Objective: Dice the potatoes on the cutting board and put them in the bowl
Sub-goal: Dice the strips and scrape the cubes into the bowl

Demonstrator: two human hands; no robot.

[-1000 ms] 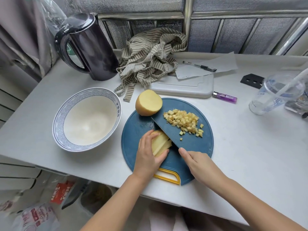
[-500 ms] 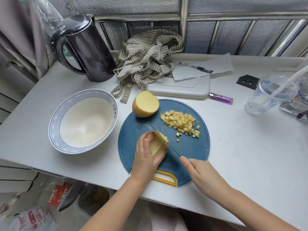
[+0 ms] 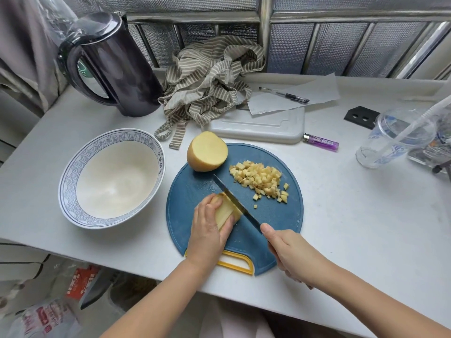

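On the near half of the round blue cutting board [image 3: 280,215], a piece of potato [image 3: 228,209] already cut into slices lies under the left hand [image 3: 208,230], whose fingers curl over its top and hold it down. The knife [image 3: 234,198] stands on edge against the right side of that piece, its tip pointing away toward the far left. The right hand [image 3: 290,252] is clenched round the handle, with the forefinger stretched along the back of the blade.

Farther back on the board, to the right of the blade, lies a heap of small potato cubes [image 3: 260,179], a few of them scattered at its near edge. A half potato [image 3: 207,151] rests on the board's far left rim, cut face up.

The white bowl [image 3: 73,172] with a blue patterned rim stands just left of the board on the white table [image 3: 366,215]. Behind it is a dark kettle [image 3: 117,67], and beside that a bundle of striped cloth [image 3: 207,79]. A white board [image 3: 258,125], a purple lighter [image 3: 321,142], a pen [image 3: 284,94] on paper [image 3: 317,91] and a clear plastic cup [image 3: 395,137] lie beyond and to the right.
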